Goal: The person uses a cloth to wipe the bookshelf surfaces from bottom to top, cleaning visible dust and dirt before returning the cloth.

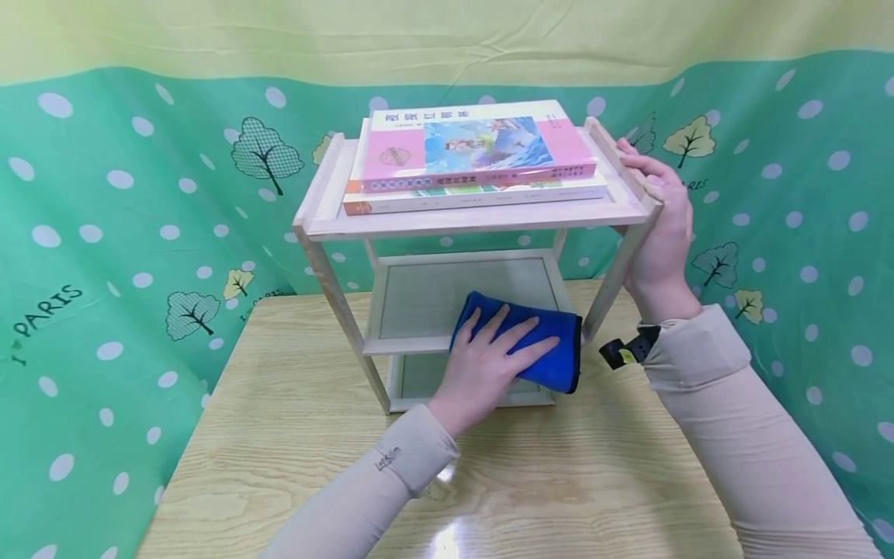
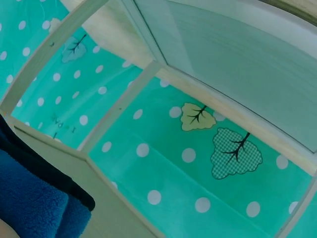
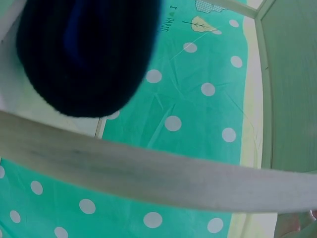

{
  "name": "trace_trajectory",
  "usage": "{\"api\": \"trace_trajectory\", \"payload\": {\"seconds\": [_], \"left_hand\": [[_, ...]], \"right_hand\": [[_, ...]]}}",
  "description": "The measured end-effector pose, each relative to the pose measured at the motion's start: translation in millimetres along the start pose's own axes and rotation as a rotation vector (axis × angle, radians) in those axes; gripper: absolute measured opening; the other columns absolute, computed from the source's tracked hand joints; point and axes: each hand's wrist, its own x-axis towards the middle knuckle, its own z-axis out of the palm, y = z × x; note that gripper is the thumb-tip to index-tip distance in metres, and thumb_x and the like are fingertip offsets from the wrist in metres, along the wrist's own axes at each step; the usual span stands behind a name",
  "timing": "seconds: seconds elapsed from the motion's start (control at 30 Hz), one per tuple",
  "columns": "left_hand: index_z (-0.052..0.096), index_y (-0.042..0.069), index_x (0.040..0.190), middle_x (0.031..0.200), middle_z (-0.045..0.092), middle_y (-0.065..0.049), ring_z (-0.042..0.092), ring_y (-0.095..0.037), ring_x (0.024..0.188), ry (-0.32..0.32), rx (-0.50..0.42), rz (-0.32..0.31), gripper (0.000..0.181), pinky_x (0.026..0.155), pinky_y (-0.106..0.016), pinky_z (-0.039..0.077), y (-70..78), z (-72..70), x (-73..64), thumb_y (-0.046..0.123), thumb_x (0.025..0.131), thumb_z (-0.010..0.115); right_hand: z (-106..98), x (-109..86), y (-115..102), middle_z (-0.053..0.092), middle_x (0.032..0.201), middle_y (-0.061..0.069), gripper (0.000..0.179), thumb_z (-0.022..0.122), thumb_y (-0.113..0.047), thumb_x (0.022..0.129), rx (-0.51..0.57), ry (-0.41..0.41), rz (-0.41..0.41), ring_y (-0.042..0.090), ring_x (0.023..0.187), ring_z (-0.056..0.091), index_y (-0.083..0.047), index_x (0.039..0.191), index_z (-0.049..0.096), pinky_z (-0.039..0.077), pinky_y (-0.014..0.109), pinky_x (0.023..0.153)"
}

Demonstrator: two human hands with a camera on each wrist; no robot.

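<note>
Spotted curtain [image 1: 105,233] backs the shelf [image 1: 447,225] bearing books [image 1: 482,144].

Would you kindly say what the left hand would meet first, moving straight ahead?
The folded blue cloth it touches comes first, then perhaps the pale wooden-framed middle shelf; depth is unclear.

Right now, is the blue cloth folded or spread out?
Folded. The blue cloth forms a compact bundle in the head view, and its dark-edged layers overlap in the left wrist view.

Head view down onto shelf [image 1: 436,286]
</note>
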Motion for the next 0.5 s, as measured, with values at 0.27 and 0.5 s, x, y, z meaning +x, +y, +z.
{"api": "trace_trajectory", "payload": {"seconds": [0.27,0.5], "left_hand": [[0.054,0.035,0.140,0.136,0.063,0.006,0.059,-0.027,0.128,0.080,-0.084,0.004,0.056,0.109,-0.055,0.042,-3.4,-2.1,-1.6,0.028,0.088,0.074],[0.058,0.028,0.137,0.134,0.065,0.003,0.060,-0.026,0.127,0.126,-0.195,-0.036,0.056,0.108,-0.052,0.044,-5.7,-5.1,-4.6,0.025,0.084,0.077]], "right_hand": [[-1.2,-0.3,0.2,0.052,0.147,0.008,0.040,0.033,-0.018,0.097,-0.025,0.008,0.008,0.023,0.139,0.046,-0.005,0.111,0.068,0.049,0.035,0.102],[-0.6,0.2,0.3,0.052,0.147,0.009,0.041,0.032,-0.018,0.097,-0.025,-0.003,0.001,0.023,0.139,0.046,-0.005,0.111,0.068,0.047,0.037,0.105]]}}
